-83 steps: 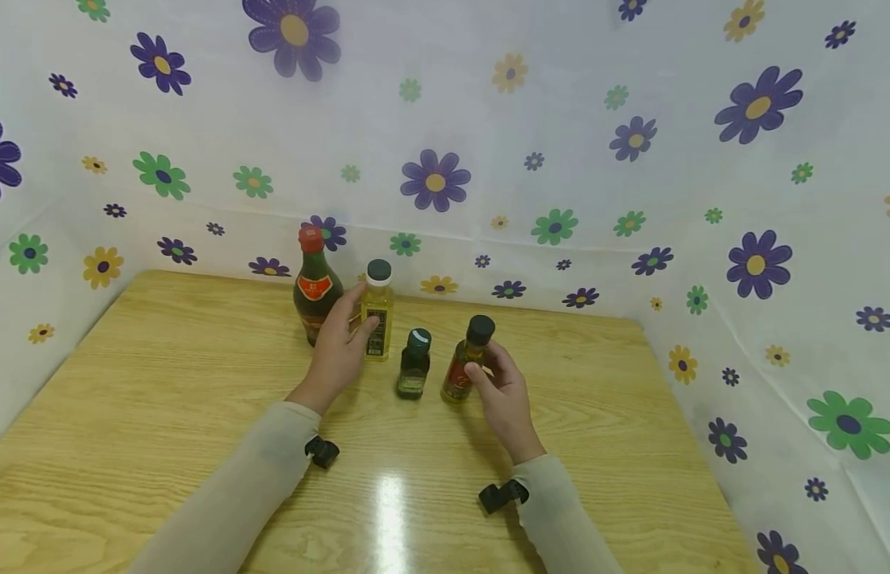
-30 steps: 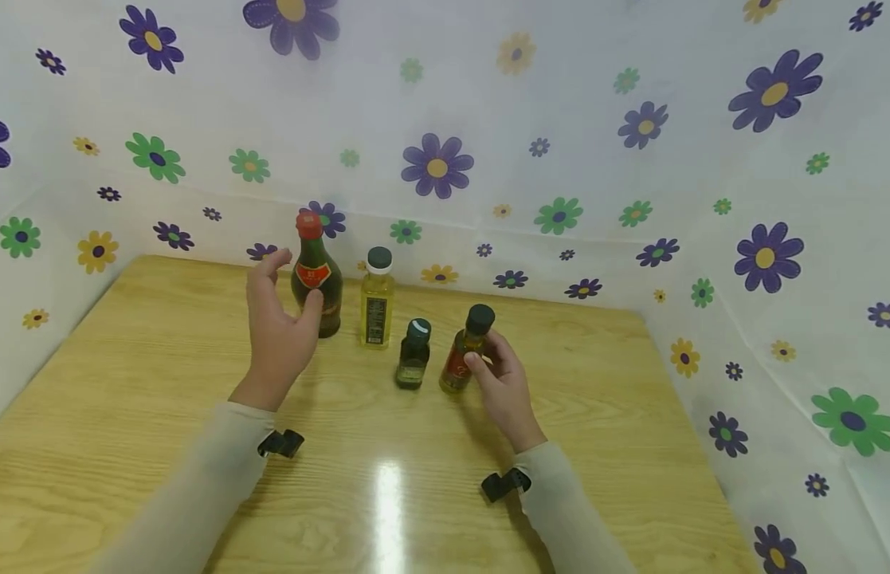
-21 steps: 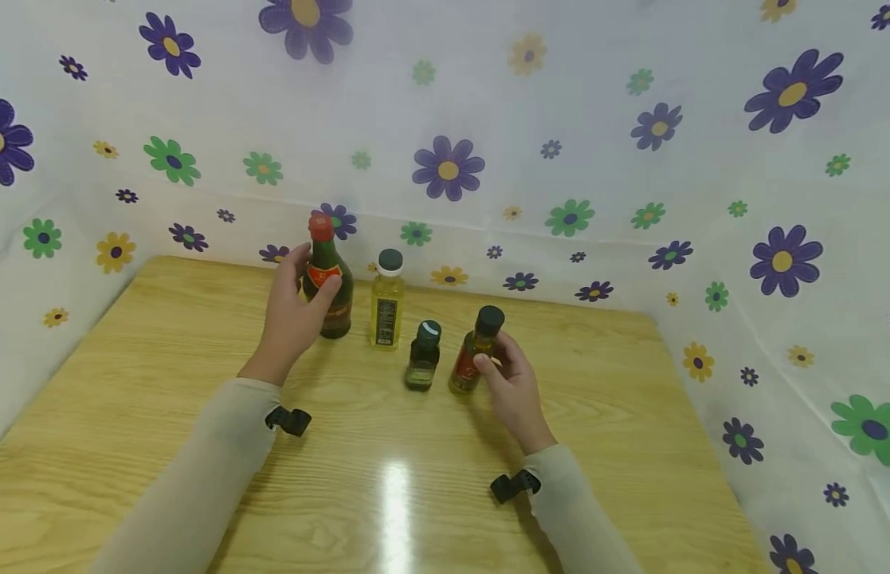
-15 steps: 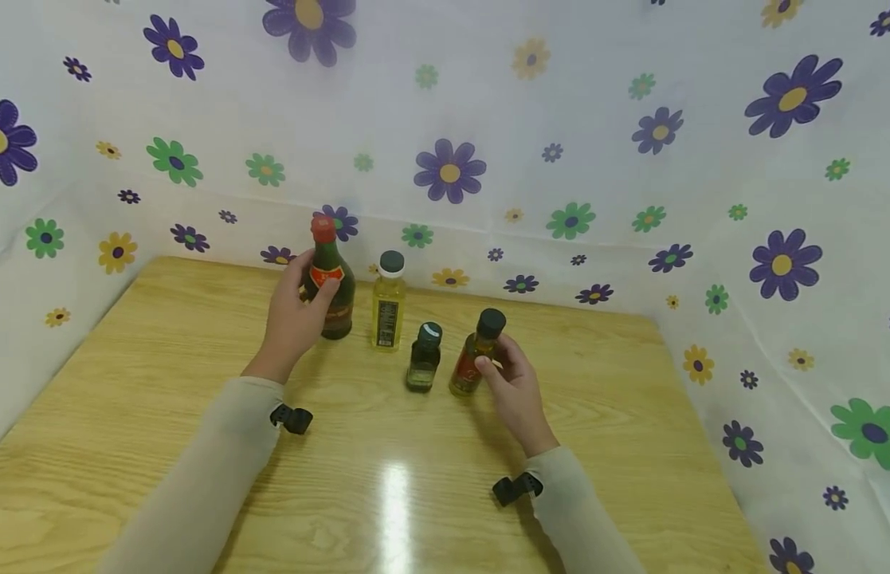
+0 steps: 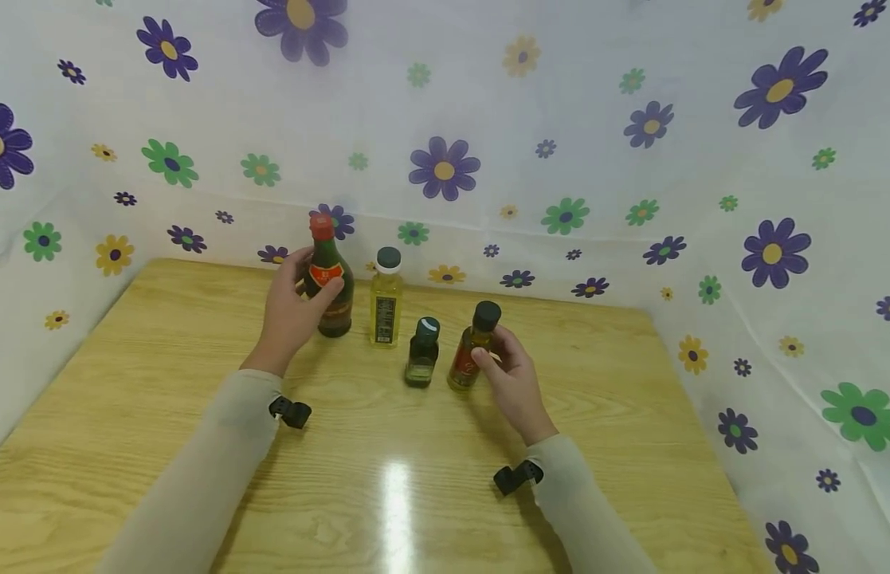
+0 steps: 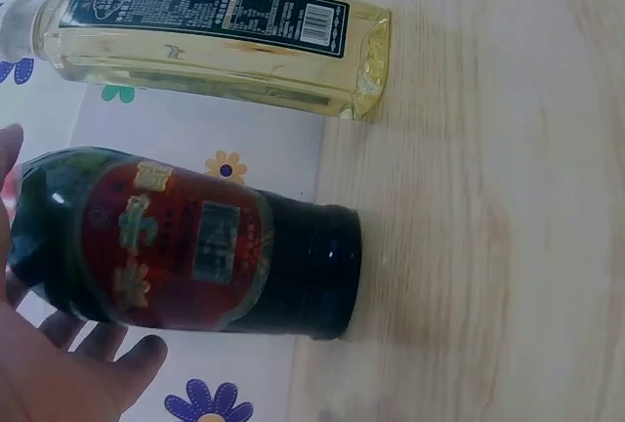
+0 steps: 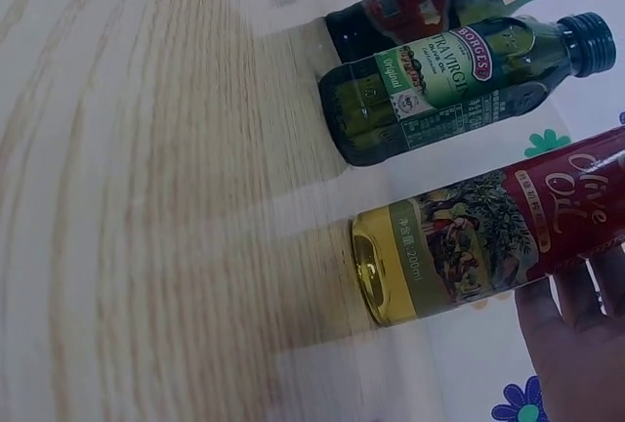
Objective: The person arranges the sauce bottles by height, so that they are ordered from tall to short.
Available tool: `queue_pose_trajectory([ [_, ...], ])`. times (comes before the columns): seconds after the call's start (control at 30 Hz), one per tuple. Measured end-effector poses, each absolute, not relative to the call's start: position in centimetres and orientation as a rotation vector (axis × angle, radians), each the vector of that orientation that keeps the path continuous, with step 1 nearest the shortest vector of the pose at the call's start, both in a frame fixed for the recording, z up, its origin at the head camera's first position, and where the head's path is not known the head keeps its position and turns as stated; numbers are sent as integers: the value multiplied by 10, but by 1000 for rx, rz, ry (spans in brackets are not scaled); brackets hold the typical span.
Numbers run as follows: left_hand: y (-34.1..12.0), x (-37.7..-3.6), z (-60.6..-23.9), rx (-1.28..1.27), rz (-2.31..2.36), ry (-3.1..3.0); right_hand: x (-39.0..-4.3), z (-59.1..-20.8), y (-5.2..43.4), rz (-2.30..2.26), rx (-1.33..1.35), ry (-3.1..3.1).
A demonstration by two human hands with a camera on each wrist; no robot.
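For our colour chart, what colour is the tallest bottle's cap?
The cap is red, clearest in the head view.

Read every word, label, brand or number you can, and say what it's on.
"BORGES": small dark green bottle
"TRA VIRGIN": same bottle, start unclear
"OLIVE OIL": same bottle
"Original": same bottle
"Olive Oil": rightmost bottle
"净含量:200ml": rightmost bottle
Too small or blurred: other print, including red-capped bottle, yellow bottle

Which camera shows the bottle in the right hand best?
The right wrist view: the bottle is large, "Olive Oil" readable, though its cap is cropped. The head view shows the bottle small, cap included, partly behind the right hand; the left wrist view lacks it.
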State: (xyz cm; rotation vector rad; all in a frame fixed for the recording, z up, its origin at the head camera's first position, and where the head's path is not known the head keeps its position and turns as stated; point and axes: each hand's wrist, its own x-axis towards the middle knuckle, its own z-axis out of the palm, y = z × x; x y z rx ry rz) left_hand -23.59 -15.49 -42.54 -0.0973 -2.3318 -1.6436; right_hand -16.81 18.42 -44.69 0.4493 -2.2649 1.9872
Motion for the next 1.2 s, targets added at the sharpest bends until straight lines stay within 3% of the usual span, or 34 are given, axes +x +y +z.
queue_pose_trajectory([
  [0.27,-152,-245,-437,-11,-1713,-2365,-169,-444,184,1944,447,-2274],
  [0.53,-152,-247,-437,0,-1767,-2325,-166,-412,173,1900,399,-2290],
  [0.9,-147,-240,-436,79,-1819,-2307,-194,-424,181,1936,309,-2218],
  [1.2,-150,-239,-445,54,-1852,-2279,-210,-411,175,1901,331,-2253],
])
